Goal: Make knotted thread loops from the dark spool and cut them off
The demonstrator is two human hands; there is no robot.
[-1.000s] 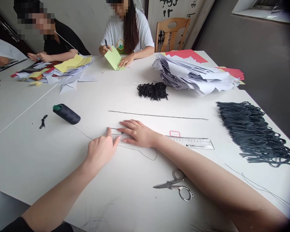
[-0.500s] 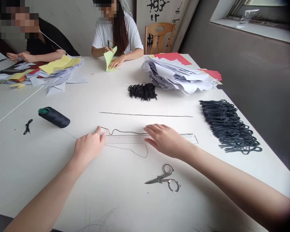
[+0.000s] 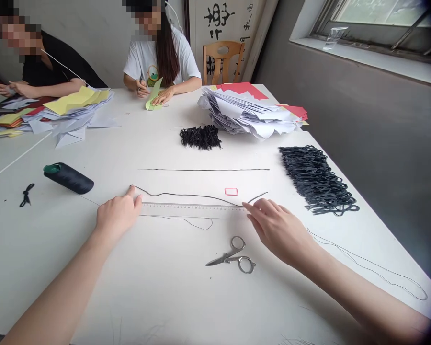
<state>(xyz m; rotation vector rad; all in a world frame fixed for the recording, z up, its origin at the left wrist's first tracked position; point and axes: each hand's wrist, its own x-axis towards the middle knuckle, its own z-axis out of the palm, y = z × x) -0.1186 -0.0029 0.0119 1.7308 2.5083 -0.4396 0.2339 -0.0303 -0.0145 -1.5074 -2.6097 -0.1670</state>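
Cord (image 3: 183, 194): lay wavy on the table (image 3: 158, 297) beyond the ruler (image 3: 194, 211); looked light, limp, best held near its ends.
Left hand (image 3: 117, 211): index and thumb parted, index at the left end, nothing gripped.
Right hand (image 3: 282, 227): fingers loosely bent, index touching; couldn't tell whether they pinched.

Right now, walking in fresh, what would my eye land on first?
Probably the left hand at one end of a dark cord and the right hand near the other, with a clear ruler along its near side. Next, perhaps, the thick bundle of dark looped cords at the right, and the messy stack of white papers farther back.
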